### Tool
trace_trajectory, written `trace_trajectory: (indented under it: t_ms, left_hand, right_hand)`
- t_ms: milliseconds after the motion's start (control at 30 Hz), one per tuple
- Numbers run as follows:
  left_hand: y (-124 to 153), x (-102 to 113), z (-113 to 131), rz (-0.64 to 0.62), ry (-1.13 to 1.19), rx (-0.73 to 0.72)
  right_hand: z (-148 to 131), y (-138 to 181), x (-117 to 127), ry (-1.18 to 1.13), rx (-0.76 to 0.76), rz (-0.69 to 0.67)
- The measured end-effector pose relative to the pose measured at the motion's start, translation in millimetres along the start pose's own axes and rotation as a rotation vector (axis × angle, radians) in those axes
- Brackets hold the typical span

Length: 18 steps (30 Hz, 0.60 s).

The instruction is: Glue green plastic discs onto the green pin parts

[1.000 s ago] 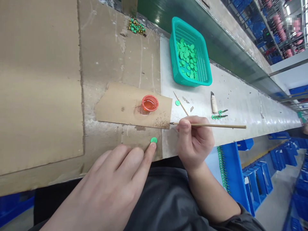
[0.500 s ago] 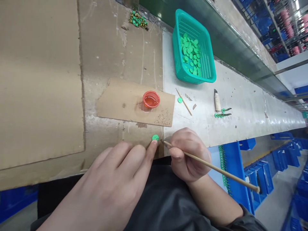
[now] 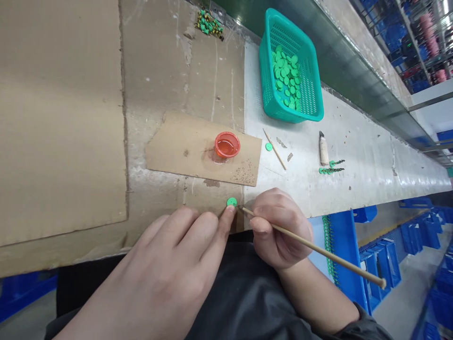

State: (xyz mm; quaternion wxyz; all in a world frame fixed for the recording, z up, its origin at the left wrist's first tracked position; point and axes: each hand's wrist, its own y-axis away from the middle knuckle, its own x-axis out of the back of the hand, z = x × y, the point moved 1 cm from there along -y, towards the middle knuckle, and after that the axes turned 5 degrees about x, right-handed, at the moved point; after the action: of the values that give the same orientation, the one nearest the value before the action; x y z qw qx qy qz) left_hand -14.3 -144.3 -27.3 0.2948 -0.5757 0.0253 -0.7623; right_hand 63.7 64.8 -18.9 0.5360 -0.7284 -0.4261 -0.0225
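Observation:
My left hand lies flat on the cardboard-covered bench, fingers stretched out, with the forefinger tip pressing on the near edge of a small green disc. My right hand is closed round a thin wooden brush. Its tip touches the right side of the disc, and the handle points down to the right. An orange cap of clear liquid sits on a loose cardboard piece behind the disc.
A teal basket of green discs stands at the back. Beside it lie a second stick, a lone green disc, a small knife and threaded green pieces. A pile of green parts lies far back. Blue crates are below.
My right hand swung the brush from level, tip near the loose cardboard, down to the green disc; the handle now angles down-right. My left forefinger stayed on the disc.

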Motion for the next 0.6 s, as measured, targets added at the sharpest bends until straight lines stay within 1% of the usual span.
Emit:
trace_trajectory:
  t_ms: [67, 267, 500, 600]
  left_hand:
    - [-1.0, -0.8, -0.5, 0.003, -0.001, 0.003]
    - [2.5, -3.2, -3.0, -0.001, -0.009, 0.003]
    - [5.5, -2.9, -1.6, 0.003, -0.042, 0.016]
    - [5.4, -1.3, -3.1, 0.014, -0.052, 0.001]
  right_hand:
    - [-0.4, 0.1, -0.3, 0.0, 0.002, -0.003]
    - [-1.1, 2.8, -4.1, 0.009, -0.02, 0.087]
    - [-0.3, 5.6, -4.7, -0.011, -0.044, 0.123]
    - [1.8, 5.2, -6.2, -0.069, -0.104, 0.203]
